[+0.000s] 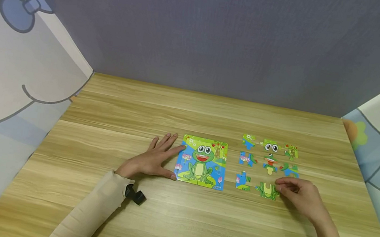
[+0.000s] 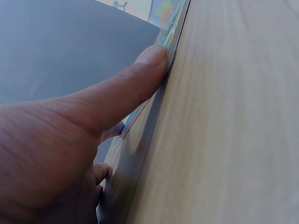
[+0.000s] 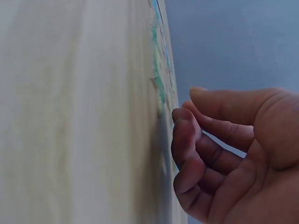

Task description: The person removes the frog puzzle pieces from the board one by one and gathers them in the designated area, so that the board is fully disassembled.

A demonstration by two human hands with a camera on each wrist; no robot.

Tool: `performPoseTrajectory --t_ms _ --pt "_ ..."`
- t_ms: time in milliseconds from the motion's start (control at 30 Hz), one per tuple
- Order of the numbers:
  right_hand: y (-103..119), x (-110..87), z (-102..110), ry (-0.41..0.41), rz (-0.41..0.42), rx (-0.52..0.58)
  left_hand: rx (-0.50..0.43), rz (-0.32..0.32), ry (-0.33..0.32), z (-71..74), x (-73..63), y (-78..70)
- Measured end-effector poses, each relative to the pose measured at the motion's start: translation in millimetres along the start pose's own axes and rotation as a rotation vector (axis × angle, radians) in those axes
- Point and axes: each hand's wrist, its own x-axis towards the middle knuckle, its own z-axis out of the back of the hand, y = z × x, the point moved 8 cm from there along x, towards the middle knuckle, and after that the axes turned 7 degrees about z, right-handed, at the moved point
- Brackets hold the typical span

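In the head view my left hand (image 1: 152, 161) lies spread at the left side of a square frog puzzle board (image 1: 202, 162). Its thumb touches the lower left corner and its index finger the left edge; the left wrist view shows the thumb (image 2: 149, 60) pressing on the board's rim. My right hand (image 1: 298, 193) hovers over the lower right of the loose pieces, fingers loosely bent, fingertips beside the frog-belly piece (image 1: 267, 190). Between thumb and fingers (image 3: 184, 135) no piece shows in the right wrist view. The table just under this hand is hidden.
Several loose jigsaw pieces lie in rows right of the board, among them the eyes piece (image 1: 271, 146), the mouth piece (image 1: 270, 163) and a blue piece with a flower (image 1: 242, 180). A grey panel (image 1: 224, 37) rises behind the wooden table (image 1: 178, 223); cartoon-printed walls flank it.
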Motion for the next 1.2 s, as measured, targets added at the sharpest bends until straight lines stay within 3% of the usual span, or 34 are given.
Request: performPoseTrajectory --t_ms 233,533,933,1200 --pt "8 7.1 8 -0.035 0.020 -0.019 0.003 0.005 0.005 0.2 -0.5 0.5" --pt "28 23.1 2 0.020 0.005 0.001 0.001 0.003 0.001 0.7 -1.1 -0.2" --pt "79 57.4 -52 0.137 0.127 0.110 0.000 0.003 0.001 0.1 -0.8 0.0" --pt "107 74.3 -79 0.174 0.190 0.143 0.012 0.002 0.003 -0.9 0.4 0.5"
